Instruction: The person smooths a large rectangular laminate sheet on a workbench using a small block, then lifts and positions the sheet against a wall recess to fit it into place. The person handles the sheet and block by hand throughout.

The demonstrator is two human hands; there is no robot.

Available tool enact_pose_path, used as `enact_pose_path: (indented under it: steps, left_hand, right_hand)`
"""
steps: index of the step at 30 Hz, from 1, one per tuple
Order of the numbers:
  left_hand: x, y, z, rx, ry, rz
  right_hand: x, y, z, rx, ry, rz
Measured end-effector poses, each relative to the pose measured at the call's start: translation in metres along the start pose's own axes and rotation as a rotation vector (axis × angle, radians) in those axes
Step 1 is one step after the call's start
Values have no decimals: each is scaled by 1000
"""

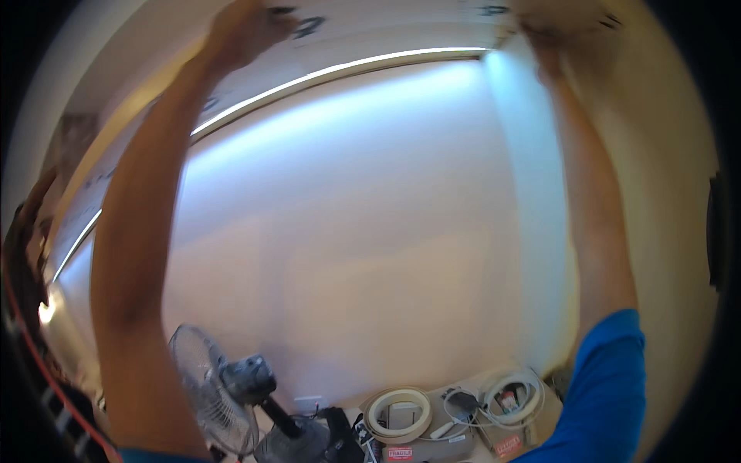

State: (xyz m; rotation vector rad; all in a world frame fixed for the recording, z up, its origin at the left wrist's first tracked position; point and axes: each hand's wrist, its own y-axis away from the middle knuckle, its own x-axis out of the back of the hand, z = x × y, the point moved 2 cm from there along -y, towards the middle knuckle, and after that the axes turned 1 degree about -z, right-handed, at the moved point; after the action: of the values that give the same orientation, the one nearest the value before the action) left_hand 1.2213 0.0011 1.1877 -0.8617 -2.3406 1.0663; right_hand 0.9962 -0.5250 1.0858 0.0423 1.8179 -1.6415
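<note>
Both my arms reach up to a pale overhead panel that carries dark marks. My left hand is at the panel's underside near the upper edge of the view. Its fingers look curled, and what they hold, if anything, does not show. Farther right, my right hand is raised by the panel's right end, where blur and shadow hide its fingers. Between the hands, a bright strip light runs along the panel's edge and lights the wall below.
Below left stands a grey fan. Rolls of pale strip and a coiled white cable lie on boxes at the bottom. Another person's hand shows at far left, above a red rail or cable.
</note>
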Motion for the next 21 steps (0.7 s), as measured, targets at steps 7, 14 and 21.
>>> enact_pose_path:
  steps: [7, 14, 21]
  left_hand:
    - [-1, -1, 7, -43, 160, 97]
    - [8, -1, 18, -73, 140, 199]
    - [12, -2, 21, 21, 205, 105]
  right_hand:
    - [-26, -9, -2, 308, -58, 192]
    - [-5, -26, 12, 130, 203, 225]
    - [-5, -20, 4, -37, 237, 61]
